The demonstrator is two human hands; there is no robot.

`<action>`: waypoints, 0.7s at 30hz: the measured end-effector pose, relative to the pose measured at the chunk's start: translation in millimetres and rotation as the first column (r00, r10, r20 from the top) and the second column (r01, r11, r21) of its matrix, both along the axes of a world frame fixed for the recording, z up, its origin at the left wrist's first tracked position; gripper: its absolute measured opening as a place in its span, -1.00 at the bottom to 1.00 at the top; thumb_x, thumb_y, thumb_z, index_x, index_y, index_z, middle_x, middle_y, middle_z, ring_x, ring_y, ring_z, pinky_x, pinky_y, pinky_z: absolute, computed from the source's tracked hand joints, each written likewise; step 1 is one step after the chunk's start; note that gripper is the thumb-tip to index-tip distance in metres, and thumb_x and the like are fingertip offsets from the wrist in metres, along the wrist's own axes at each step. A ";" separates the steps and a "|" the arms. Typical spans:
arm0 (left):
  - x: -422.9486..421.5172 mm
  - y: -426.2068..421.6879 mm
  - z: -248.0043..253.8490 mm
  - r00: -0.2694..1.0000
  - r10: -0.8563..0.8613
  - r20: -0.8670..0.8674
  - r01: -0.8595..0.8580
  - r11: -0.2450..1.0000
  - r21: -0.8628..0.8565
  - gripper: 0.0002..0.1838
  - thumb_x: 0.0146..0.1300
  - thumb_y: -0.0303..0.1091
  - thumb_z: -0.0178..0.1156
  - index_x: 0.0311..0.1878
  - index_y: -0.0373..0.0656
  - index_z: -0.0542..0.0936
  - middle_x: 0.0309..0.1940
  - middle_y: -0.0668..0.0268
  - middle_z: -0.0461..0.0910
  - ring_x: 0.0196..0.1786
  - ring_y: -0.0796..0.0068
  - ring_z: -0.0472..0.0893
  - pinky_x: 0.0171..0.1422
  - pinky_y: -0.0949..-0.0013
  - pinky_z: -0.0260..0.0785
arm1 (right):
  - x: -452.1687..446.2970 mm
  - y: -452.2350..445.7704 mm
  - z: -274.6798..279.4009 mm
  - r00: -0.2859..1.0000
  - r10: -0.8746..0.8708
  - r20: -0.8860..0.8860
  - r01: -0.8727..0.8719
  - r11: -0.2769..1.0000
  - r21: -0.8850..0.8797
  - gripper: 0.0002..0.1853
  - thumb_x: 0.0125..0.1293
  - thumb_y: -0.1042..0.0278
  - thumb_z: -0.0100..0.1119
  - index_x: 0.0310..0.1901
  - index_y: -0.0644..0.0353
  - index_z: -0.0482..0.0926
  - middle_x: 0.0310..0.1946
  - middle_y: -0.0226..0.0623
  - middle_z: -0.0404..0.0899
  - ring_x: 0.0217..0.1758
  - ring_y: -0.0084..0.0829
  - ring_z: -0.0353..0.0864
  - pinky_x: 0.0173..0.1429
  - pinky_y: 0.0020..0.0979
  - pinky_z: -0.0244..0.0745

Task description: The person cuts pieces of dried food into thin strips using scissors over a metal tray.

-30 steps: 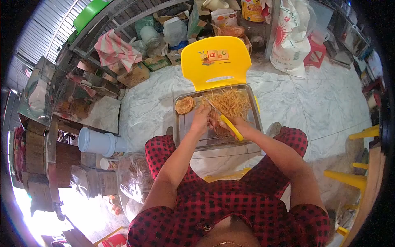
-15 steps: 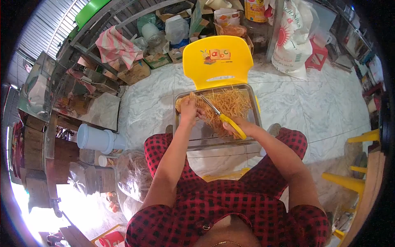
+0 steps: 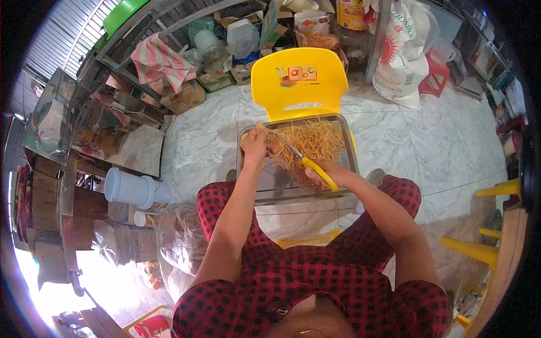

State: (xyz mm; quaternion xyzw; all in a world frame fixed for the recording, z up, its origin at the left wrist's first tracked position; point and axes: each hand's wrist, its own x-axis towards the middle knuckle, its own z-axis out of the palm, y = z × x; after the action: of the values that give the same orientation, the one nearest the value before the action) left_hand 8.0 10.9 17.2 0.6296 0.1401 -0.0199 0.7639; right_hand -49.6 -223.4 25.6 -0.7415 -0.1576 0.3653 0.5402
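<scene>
My right hand [image 3: 333,172] is closed round the yellow handles of a pair of scissors [image 3: 310,164], whose metal blades point up and left toward my other hand. My left hand [image 3: 256,149] pinches a tan-brown piece [image 3: 260,128] at the tray's left side, right by the blade tips. What the piece is I cannot make out, and my fingers cover part of it. Thin tan-orange strips [image 3: 321,139] lie heaped in the metal tray [image 3: 352,147], under and beside the scissors. The tray's near part shows bare metal.
The tray rests on a yellow chair [image 3: 298,93] between my knees. To the left stand a pale blue bucket [image 3: 127,187] and a clear plastic bag [image 3: 183,239]. A white sack [image 3: 397,62] and a red stool [image 3: 434,76] are at the back right.
My left hand has shifted very slightly, and the held piece shows a little higher above its fingers. The scissors and right hand have barely moved.
</scene>
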 end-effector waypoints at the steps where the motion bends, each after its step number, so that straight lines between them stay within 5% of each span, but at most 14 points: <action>1: -0.5 -0.9 1.7 1.000 0.002 0.001 -0.002 1.000 0.009 -0.83 0.32 -0.26 -0.02 -0.19 -0.16 0.36 -0.60 0.32 0.41 -0.74 0.48 0.47 -0.77 0.51 0.23 | -1.5 0.3 3.8 1.000 -0.011 0.002 0.011 1.000 0.009 -0.46 0.23 -0.27 -0.04 -0.11 0.11 0.45 -0.60 -0.49 0.37 -0.58 -0.60 0.40 -0.47 -0.52 0.33; 9: 1.0 -0.6 -2.5 0.999 0.028 0.024 -0.029 0.999 0.033 -0.78 0.33 -0.19 0.00 -0.22 -0.17 0.37 -0.54 0.28 0.49 -0.72 0.51 0.47 -0.77 0.53 0.22 | -3.2 -1.3 9.0 1.000 -0.001 0.028 0.000 1.000 0.023 -0.47 0.24 -0.28 -0.05 -0.19 0.11 0.44 -0.61 -0.49 0.38 -0.59 -0.60 0.38 -0.51 -0.51 0.29; 21: 1.3 0.5 -5.8 1.000 0.018 0.007 -0.018 1.000 -0.018 -0.84 0.31 -0.34 -0.07 -0.10 -0.18 0.36 -0.53 0.30 0.44 -0.73 0.47 0.49 -0.78 0.51 0.24 | -2.7 1.6 8.2 0.994 -0.087 -0.066 0.088 0.996 0.006 -0.48 0.21 -0.26 0.02 -0.23 0.14 0.52 -0.65 -0.47 0.39 -0.59 -0.59 0.39 -0.51 -0.51 0.27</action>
State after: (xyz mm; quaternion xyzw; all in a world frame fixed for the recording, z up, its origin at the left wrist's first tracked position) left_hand 9.3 11.4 11.4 0.6216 0.1428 -0.0120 0.7701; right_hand -52.3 -221.7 33.8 -0.7328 -0.1087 0.3648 0.5640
